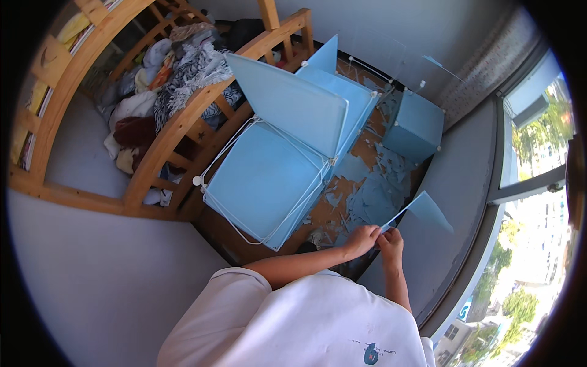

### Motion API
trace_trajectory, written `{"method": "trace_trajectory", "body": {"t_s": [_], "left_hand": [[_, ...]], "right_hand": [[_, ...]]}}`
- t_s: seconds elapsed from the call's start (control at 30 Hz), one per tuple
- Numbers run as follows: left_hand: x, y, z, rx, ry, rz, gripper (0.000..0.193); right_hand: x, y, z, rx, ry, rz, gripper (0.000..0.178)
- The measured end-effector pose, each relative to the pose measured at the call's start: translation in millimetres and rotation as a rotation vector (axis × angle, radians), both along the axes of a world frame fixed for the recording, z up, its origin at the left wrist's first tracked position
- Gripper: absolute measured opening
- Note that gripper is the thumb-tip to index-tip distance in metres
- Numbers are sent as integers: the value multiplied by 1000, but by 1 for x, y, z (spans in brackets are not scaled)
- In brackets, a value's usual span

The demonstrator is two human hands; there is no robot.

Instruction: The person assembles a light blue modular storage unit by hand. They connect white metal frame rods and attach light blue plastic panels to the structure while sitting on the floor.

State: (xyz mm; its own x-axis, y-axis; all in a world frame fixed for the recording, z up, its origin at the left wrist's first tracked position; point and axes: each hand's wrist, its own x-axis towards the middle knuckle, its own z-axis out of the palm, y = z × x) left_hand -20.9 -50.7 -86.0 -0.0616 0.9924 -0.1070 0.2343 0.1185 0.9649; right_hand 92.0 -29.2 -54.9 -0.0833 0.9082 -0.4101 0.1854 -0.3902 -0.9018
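Note:
Both of my hands are at the lower right, close together. My left hand [362,241] is closed on the near edge of a thin blue plastic sheet [430,211]. Beside it, my right hand [391,243] is also closed on that sheet, which tilts up and away toward the window side. Beyond the hands, torn flat blue plastic pieces [374,199] lie scattered over the brown floor. To the left stands a blue panel storage cabinet [263,177] with white wire frames; one large panel [293,101] stands upright on it.
A wooden bed frame [165,134] holds heaped clothes and blankets [183,79] at the far left. A blue box-shaped cube [414,126] with white corner connectors stands by the wall. The window [532,128] and grey wall run along the right, beside a curtain [489,67].

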Motion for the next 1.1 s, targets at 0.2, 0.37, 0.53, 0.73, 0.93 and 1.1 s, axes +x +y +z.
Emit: {"method": "trace_trajectory", "body": {"t_s": [0.2,0.37,0.53,0.73,0.93,1.1], "left_hand": [[3,-5,12,-129,-179,-1,25],[-17,-6,6,-189,-510,-51,24],[-30,-3,20,-203,-571,-79,38],[-31,-4,18,-209,-535,-52,33],[-34,-4,16,-146,-417,-100,27],[-37,-5,35,-94,-247,-41,21]], "right_hand": [[15,4,-10,16,-96,118,29],[-9,11,18,71,28,224,39],[0,13,-8,134,30,274,35],[-6,8,19,300,-238,308,33],[-8,2,34,564,-460,338,30],[-13,4,33,847,-636,411,28]]}}
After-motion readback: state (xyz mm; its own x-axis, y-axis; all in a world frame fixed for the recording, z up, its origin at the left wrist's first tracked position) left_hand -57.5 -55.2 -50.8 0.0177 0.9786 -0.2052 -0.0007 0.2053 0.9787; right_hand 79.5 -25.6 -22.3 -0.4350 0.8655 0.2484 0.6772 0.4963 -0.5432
